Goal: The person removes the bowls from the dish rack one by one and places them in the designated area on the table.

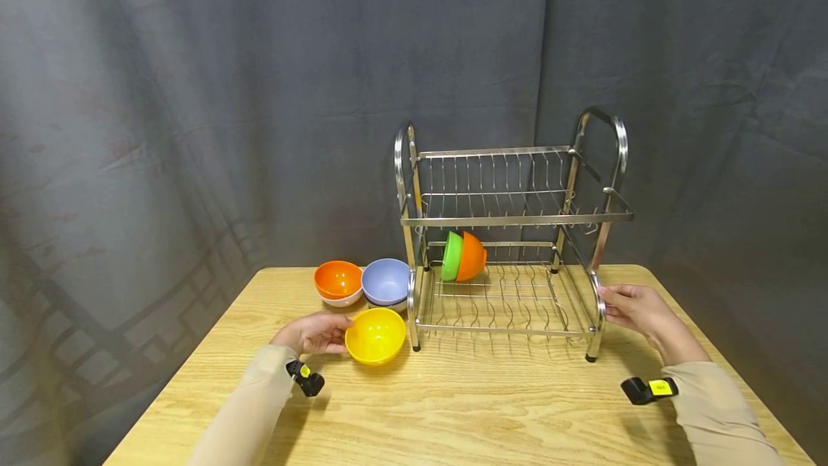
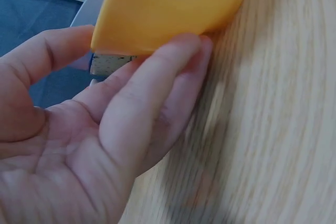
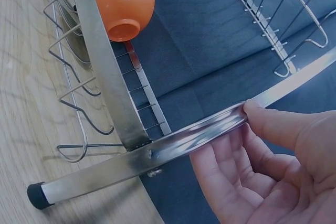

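A yellow bowl [image 1: 376, 336] sits at the front left of the dish rack, its rim pinched between the thumb and fingers of my left hand [image 1: 321, 334]. In the left wrist view the yellow bowl [image 2: 173, 9] tilts a little, fingers under its side. My right hand [image 1: 640, 311] grips the right front leg of the metal dish rack [image 1: 504, 221]; the right wrist view shows thumb and fingers on the leg [image 3: 210, 129]. On the rack's lower tier, a green bowl [image 1: 451, 257] and an orange bowl [image 1: 472, 257] stand on edge, nested together at the left.
Behind the yellow bowl, an orange bowl [image 1: 338, 279] rests in a pale bowl [image 1: 343, 300]. Beside them a lavender bowl [image 1: 386, 281] sits on another bowl, close to the rack's left leg. A grey curtain [image 1: 323, 92] hangs behind the wooden table [image 1: 453, 408].
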`<state>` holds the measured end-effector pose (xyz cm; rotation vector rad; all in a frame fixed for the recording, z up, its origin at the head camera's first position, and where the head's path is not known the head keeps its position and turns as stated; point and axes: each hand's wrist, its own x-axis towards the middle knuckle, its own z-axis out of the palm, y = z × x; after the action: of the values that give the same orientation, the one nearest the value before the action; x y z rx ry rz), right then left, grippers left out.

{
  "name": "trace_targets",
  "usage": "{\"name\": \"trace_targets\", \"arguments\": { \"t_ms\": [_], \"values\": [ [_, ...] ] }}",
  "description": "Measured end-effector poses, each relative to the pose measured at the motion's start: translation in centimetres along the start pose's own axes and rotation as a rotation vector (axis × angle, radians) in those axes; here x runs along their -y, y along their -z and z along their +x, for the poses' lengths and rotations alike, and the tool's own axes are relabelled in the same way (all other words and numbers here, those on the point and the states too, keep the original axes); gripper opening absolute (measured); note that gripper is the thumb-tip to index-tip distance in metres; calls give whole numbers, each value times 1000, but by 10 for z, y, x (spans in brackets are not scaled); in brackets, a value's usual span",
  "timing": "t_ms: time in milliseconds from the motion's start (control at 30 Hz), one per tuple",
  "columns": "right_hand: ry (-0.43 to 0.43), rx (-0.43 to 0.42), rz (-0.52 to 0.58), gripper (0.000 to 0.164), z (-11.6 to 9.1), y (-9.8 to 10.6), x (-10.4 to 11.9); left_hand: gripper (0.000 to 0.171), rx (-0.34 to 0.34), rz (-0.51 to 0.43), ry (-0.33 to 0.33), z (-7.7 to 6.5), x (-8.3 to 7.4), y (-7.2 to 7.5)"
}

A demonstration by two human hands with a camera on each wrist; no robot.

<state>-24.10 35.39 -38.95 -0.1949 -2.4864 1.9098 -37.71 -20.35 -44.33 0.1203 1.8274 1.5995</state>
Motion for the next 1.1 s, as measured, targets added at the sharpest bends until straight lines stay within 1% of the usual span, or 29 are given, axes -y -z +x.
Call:
{"name": "trace_targets", "arguments": {
  "t_ms": [167,233,267,333,400,467,500,533,567,600,633,667,700,733,800,833,867,933,967,1033,1100],
  "values": [
    [4,0,12,19,0,0,0,16,-6,39,10,0,-1,-1],
    [2,0,13,19,1,0,0,17,-38,80,18,-2,-4,-4],
    [0,0,12,18,1,0,-1,19,-72,112,18,-3,-7,-6],
    [2,5,11,19,1,0,0,23,-161,211,12,-6,-15,-12],
    [0,4,12,20,0,0,0,31,-280,353,-26,-10,-25,-22],
    [1,2,8,21,0,1,0,33,-437,574,-107,-13,-37,-33],
    [2,0,5,23,0,1,0,33,-515,671,-159,-15,-44,-40],
    [1,-3,0,24,0,1,-1,33,-593,748,-215,-16,-50,-47],
    [-1,-5,-3,24,1,1,-1,33,-665,800,-269,-17,-55,-53],
    [1,-3,-8,26,1,1,-1,30,-713,817,-314,-17,-60,-60],
    [0,-2,-9,26,1,1,-1,28,-718,783,-360,-17,-64,-67],
    [1,2,-9,27,1,1,-2,28,-681,694,-400,-15,-68,-74],
    [3,2,-7,28,1,1,-2,30,-618,583,-429,-13,-71,-80],
    [4,5,-2,28,1,2,-2,31,-541,456,-439,-10,-73,-86],
    [12,13,12,29,1,3,-2,35,-377,202,-407,-1,-75,-96],
    [13,13,22,28,1,3,-2,36,-308,96,-383,4,-74,-100],
    [16,15,26,28,1,3,-2,37,-261,23,-359,9,-74,-103],
    [21,21,33,30,1,4,-2,38,-209,-78,-320,18,-71,-108],
    [22,23,34,31,1,3,-2,38,-197,-105,-309,21,-70,-109],
    [16,23,35,32,1,3,-3,37,-199,-123,-297,26,-68,-112],
    [13,28,30,33,0,3,-3,34,-212,-119,-295,28,-67,-114]
  ]
}}
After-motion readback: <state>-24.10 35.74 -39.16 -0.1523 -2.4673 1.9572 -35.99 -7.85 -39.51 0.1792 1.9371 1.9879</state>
